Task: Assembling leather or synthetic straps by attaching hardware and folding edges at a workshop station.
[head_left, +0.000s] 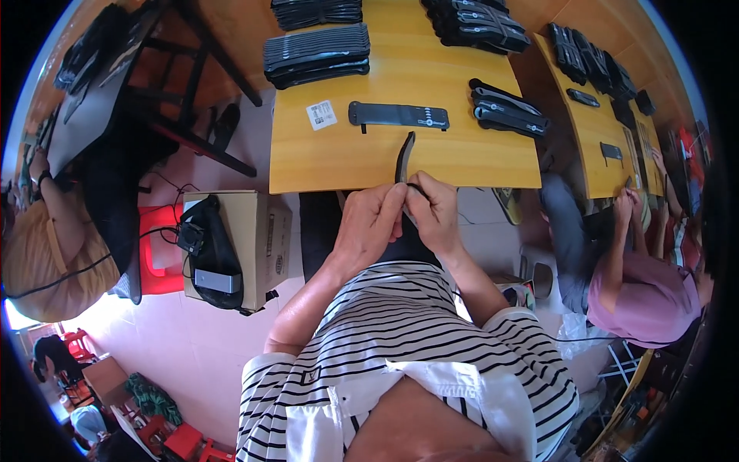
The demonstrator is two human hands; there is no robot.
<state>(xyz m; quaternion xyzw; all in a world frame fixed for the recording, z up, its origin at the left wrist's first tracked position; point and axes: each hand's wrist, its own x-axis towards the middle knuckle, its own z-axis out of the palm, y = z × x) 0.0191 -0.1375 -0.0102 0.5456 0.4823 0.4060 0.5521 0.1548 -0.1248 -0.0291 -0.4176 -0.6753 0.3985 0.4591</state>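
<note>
Just past the table's near edge, my left hand [371, 221] and my right hand [433, 212] meet, both closed with thumbs toward each other. Between them they grip a narrow black strap [404, 159], whose free end stands up and curves over the yellow wooden table [323, 165]. The part inside my fingers is hidden. Beyond the strap lies a flat dark strip [396, 115] with a rounded left end, light markings at its right and two short black tabs below. A white printed label [322, 115] rests left of it.
Stacks of black strips [315, 55] stand at the far left, more bundles [477, 27] at the far right. A smaller pile [506, 108] lies at right. On the floor stands a cardboard box [258, 246] with a black bag [212, 258]. Co-workers sit at both sides.
</note>
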